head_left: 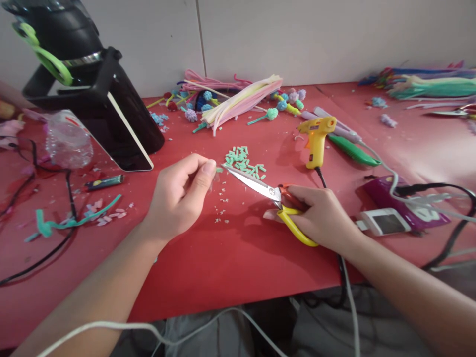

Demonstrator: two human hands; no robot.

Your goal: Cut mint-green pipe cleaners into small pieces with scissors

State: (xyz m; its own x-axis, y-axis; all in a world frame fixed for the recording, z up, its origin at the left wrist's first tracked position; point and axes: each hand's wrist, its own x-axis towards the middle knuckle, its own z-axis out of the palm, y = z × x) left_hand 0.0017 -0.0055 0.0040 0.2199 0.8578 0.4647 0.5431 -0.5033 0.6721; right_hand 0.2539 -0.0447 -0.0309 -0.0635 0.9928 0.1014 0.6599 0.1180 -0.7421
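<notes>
My right hand [320,215] is wrapped round the handles of a pair of scissors [258,186], one loop yellow and the other red. The blades point left, toward my left hand [184,191]. Thumb and forefinger of that hand pinch a short green pipe cleaner piece [219,169], whose end shows close to the scissor tips; whether the blades touch it I cannot tell. Just behind the blades lies a small pile of cut green pieces [241,159] on the red table [223,267].
A yellow glue gun [316,141] stands at the right, beside a green-handled tool [353,150]. Farther right is a purple power strip [424,208] with a white plug. Pipe cleaner bundles [241,101] lie at the back. A black holder [122,109] stands left, near a battery [104,183].
</notes>
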